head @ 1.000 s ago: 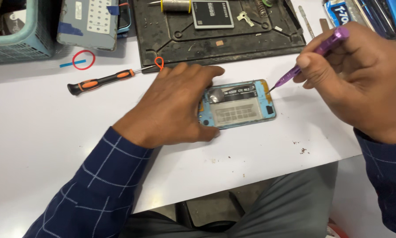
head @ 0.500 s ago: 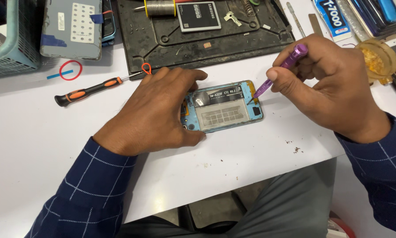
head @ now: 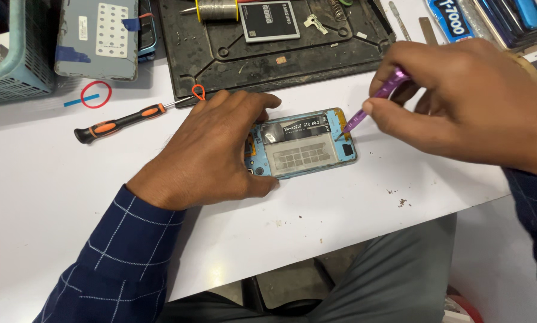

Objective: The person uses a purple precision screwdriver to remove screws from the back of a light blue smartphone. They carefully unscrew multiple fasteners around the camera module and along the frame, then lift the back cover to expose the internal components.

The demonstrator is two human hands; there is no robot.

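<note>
1. At frame centre, the left hand [head: 211,149] lay flat, pressing the opened phone [head: 304,143] onto the white desk [head: 53,197] so it stayed put.
2. The right hand [head: 459,107] pinched a purple tool [head: 370,107], tip at the phone's right end, apparently for prying.
3. A screwdriver [head: 122,122] lay unused at left.

glossy purple plastic tool [head: 373,103]; matt white table [head: 340,215]; checked cloth sleeve [head: 116,263].

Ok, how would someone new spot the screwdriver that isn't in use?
Start at the black work mat at the top of the white table. Just off its lower left corner lies the screwdriver, left of the left hand. Its black and orange handle sets it apart from the purple tool in the right hand.
</note>
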